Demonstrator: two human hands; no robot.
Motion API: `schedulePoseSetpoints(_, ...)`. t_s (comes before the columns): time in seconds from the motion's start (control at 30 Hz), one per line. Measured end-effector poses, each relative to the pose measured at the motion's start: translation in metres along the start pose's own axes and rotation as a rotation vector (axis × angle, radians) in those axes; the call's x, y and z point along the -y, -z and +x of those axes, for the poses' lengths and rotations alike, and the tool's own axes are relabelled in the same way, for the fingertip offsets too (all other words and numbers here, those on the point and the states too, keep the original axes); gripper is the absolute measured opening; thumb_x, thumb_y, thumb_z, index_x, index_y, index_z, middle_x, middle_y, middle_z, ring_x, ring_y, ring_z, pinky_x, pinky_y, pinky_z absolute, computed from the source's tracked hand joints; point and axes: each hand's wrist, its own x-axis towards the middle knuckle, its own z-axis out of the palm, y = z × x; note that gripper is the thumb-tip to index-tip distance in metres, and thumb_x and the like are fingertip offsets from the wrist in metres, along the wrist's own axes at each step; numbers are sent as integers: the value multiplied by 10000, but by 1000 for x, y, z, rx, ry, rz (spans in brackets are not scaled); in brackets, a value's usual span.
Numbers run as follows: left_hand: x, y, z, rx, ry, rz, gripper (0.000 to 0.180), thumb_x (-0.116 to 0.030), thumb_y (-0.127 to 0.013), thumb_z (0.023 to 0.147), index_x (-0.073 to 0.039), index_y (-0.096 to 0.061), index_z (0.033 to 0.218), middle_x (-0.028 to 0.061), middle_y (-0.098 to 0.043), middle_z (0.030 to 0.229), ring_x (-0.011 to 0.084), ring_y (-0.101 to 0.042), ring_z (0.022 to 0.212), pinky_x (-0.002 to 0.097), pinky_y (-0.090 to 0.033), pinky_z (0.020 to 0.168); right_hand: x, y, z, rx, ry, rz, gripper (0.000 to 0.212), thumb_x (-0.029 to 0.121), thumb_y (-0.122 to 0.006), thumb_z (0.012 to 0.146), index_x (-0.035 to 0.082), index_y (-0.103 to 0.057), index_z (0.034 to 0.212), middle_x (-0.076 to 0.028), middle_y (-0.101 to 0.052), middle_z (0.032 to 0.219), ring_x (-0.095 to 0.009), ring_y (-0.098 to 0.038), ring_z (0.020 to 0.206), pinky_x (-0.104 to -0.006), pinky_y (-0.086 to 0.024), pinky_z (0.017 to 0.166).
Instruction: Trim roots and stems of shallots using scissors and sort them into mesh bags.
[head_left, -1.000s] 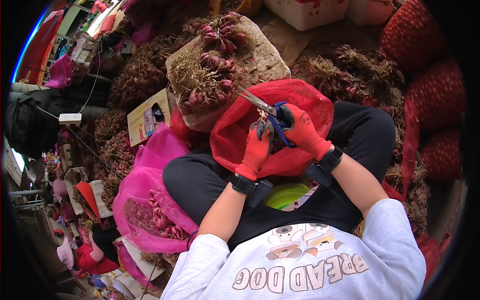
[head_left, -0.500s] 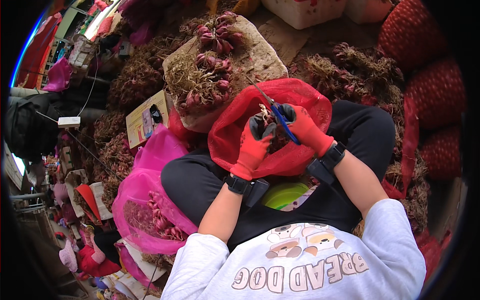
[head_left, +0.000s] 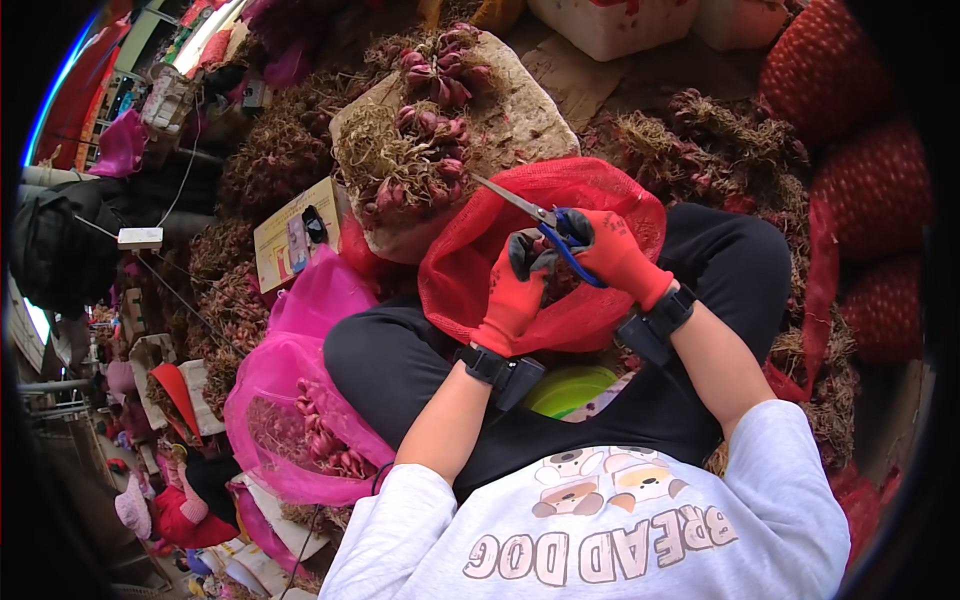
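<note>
My right hand (head_left: 607,255), in a red glove with dark fingertips, grips the blue-handled scissors (head_left: 532,206). Their blades point up and left over the rim of a red mesh bag (head_left: 470,300), which lies open between my legs. My left hand (head_left: 515,285), gloved the same way, is just left of the scissor handles over the bag's mouth. Its fingers are closed together, and whatever they hold is hidden. Bunches of shallots (head_left: 432,150) with dry, tangled stems lie on a pale, worn block (head_left: 520,105) beyond the bag.
At left, a pink mesh bag (head_left: 255,390) contains shallots. A cardboard box (head_left: 268,245) with small items on it stands behind that. More dried shallot bunches (head_left: 690,150) lie at far right, beside full red sacks (head_left: 870,180). A green bowl (head_left: 570,390) sits near my lap.
The scissor blades have swung left and lower, and look more closed. The pale dry stem that stuck up from my left hand's fingers no longer shows.
</note>
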Motion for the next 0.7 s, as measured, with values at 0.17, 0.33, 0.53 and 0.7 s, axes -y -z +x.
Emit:
schedulePoseSetpoints(0.17, -7, 28, 2, 315, 135, 23, 369, -65, -528, 844, 2, -486, 1204, 40, -570, 1077, 106, -534, 997, 247, -439, 861, -4, 15, 4, 95, 45, -94, 266, 165, -715, 719, 72, -653, 960, -126, -672, 862, -245, -657, 786, -328, -486, 719)
schedulePoseSetpoints(0.33, -7, 42, 8, 439, 363, -369, 322, -168, -515, 909, -42, -490, 1204, 8, -558, 1076, 102, -539, 982, 270, -451, 855, -20, 18, 9, -13, -42, -153, 266, 190, -707, 715, 75, -656, 950, -129, -668, 852, -298, -642, 786, -355, -483, 710)
schedulePoseSetpoints(0.53, -6, 44, 10, 336, 388, -613, 272, -156, -503, 939, -79, -482, 1199, 9, -545, 1082, 114, -541, 990, 307, -465, 880, -15, 16, 5, -126, -70, -214, 239, 177, -666, 782, 40, -655, 978, -105, -656, 729, -168, -620, 643, -340, -473, 624)
schedulePoseSetpoints(0.7, 1, 36, 14, 51, 247, -469, 291, -83, -506, 918, -57, -480, 1207, 40, -550, 1107, 152, -563, 990, 321, -493, 862, 1, 9, -4, -38, -370, 483, 285, 208, -657, 828, 25, -637, 1045, -17, -661, 884, -101, -606, 726, -278, -483, 680)
